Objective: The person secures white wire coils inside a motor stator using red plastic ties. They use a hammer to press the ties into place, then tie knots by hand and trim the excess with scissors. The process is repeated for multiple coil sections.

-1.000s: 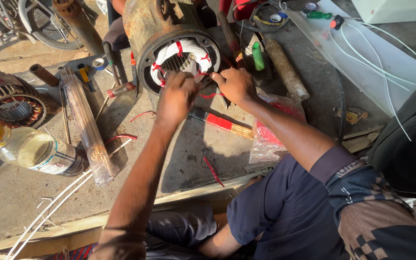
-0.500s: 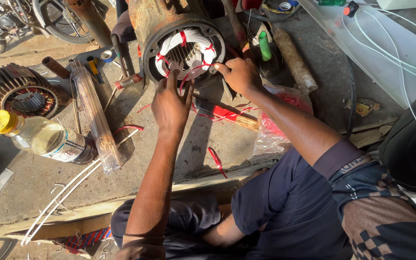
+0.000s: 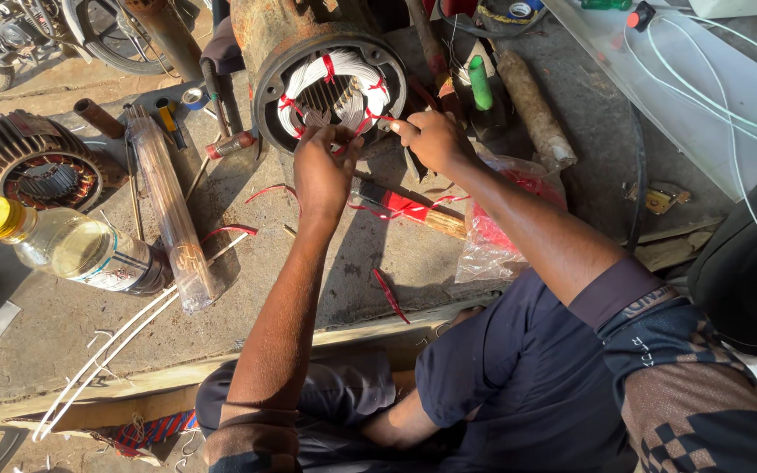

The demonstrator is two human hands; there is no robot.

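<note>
Item: motor stator (image 3: 330, 88), white windings tied red. My left hand (image 3: 321, 171) pinched red lacing (image 3: 370, 118); right hand (image 3: 431, 138), fingers curled, steadied rim. Lacing underway; tightening needed tension.

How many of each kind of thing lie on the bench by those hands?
Motor stators: 2, one at the hands, one at the left
Oil bottle: 1
Clear tube of rods: 1
Plastic bag: 1
Total: 5

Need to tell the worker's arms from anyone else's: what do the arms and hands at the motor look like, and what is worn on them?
Both hands, left hand and right hand, are bare: no gloves, rings or watch show. Both forearms are uncovered. A dark navy short sleeve with a patterned shoulder covers the right upper arm.
</note>
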